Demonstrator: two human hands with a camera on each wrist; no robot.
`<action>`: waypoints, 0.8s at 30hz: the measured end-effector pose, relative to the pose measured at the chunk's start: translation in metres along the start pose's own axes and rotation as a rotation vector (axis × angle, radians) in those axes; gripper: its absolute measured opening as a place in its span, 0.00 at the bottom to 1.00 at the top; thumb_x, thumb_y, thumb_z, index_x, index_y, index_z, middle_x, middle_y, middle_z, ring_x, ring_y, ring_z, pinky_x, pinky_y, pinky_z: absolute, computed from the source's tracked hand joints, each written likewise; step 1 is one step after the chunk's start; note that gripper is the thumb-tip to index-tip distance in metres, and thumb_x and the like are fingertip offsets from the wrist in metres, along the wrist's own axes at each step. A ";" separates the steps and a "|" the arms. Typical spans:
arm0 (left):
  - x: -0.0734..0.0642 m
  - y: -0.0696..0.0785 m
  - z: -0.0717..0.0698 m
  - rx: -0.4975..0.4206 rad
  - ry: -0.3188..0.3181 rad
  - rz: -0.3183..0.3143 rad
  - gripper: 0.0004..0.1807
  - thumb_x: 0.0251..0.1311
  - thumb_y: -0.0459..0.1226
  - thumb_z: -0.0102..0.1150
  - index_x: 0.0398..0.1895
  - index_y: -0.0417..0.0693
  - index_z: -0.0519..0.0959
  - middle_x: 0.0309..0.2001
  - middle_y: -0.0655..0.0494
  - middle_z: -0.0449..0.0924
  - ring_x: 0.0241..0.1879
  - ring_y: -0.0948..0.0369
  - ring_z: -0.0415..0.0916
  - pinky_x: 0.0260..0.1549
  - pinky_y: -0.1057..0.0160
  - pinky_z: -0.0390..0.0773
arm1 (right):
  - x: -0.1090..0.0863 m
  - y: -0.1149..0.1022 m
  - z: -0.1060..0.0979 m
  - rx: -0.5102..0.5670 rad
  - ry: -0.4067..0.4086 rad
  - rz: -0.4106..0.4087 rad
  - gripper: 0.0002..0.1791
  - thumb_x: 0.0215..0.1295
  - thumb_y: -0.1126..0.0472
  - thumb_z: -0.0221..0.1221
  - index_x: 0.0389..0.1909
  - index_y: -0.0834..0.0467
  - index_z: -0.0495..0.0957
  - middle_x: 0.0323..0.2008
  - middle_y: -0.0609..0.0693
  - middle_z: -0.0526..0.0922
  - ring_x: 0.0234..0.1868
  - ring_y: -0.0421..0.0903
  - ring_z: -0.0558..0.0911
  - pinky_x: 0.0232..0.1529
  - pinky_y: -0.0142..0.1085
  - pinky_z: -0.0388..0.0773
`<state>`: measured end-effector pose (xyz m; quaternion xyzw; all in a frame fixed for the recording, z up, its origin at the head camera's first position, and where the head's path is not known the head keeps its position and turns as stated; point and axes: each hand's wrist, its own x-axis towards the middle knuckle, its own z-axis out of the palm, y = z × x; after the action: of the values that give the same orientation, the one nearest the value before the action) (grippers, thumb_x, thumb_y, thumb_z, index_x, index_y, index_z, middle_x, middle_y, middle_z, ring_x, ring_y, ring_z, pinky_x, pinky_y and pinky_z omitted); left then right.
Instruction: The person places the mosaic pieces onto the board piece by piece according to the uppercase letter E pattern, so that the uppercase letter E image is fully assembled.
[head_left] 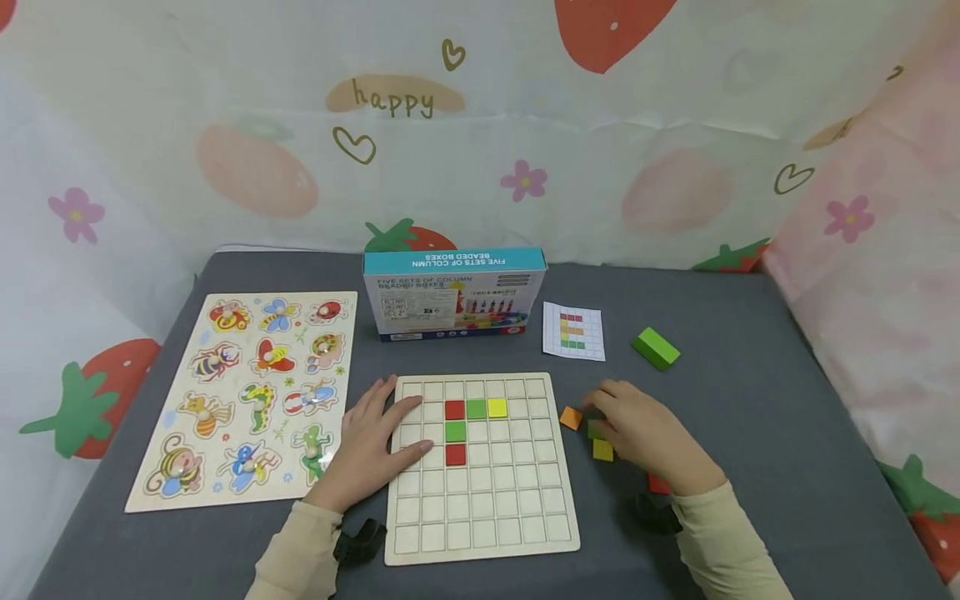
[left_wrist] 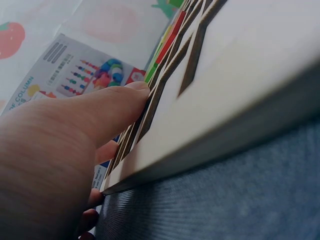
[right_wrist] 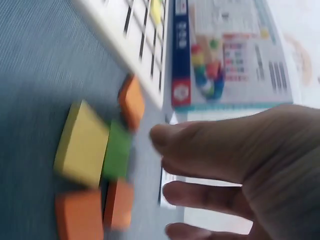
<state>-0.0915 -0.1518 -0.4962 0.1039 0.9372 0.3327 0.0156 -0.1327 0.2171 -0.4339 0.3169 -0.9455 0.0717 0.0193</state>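
My left hand (head_left: 371,446) rests at the left edge of a white grid board (head_left: 480,556), with thumb and fingers spread and the thumb (left_wrist: 120,102) on its rim. On the grid lie red (head_left: 454,409), green (head_left: 476,408) and yellow (head_left: 497,407) squares in a row, with a green (head_left: 455,431) and a red one (head_left: 455,454) below the first. My right hand (head_left: 648,437) hovers right of the board with loosely bent fingers and nothing visible between them. Beneath and beside it lie orange (head_left: 571,417), yellow (head_left: 603,450), green (right_wrist: 117,150) and red (head_left: 659,484) blocks, some partly hidden by the hand.
A puzzle board with insect and animal pictures (head_left: 247,433) lies at the left. Behind the grid stands a printed box (head_left: 457,300). A small pattern card (head_left: 592,333) and a long green block (head_left: 656,348) are at the back right.
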 end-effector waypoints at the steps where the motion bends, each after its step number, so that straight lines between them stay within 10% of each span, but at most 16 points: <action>1: -0.001 0.000 0.000 -0.003 -0.001 -0.002 0.37 0.55 0.57 0.62 0.67 0.56 0.68 0.75 0.45 0.47 0.75 0.46 0.37 0.66 0.37 0.42 | -0.004 0.004 0.000 0.000 -0.023 0.033 0.15 0.54 0.63 0.69 0.43 0.57 0.81 0.41 0.49 0.79 0.43 0.46 0.77 0.41 0.39 0.79; 7: -0.001 0.001 0.000 0.001 -0.001 -0.001 0.37 0.56 0.56 0.62 0.67 0.55 0.68 0.75 0.44 0.47 0.75 0.45 0.38 0.65 0.36 0.42 | -0.018 0.018 -0.002 0.016 -0.101 0.153 0.13 0.56 0.63 0.68 0.43 0.56 0.81 0.40 0.50 0.80 0.43 0.49 0.78 0.44 0.44 0.79; 24: -0.001 0.000 0.001 0.003 -0.002 0.000 0.37 0.56 0.57 0.61 0.68 0.56 0.67 0.75 0.45 0.47 0.75 0.46 0.37 0.65 0.36 0.42 | -0.017 0.022 0.003 0.041 -0.105 0.166 0.14 0.56 0.63 0.68 0.43 0.57 0.79 0.38 0.49 0.78 0.37 0.44 0.78 0.39 0.42 0.79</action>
<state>-0.0900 -0.1517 -0.4973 0.1042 0.9377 0.3310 0.0163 -0.1322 0.2441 -0.4412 0.2409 -0.9666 0.0758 -0.0429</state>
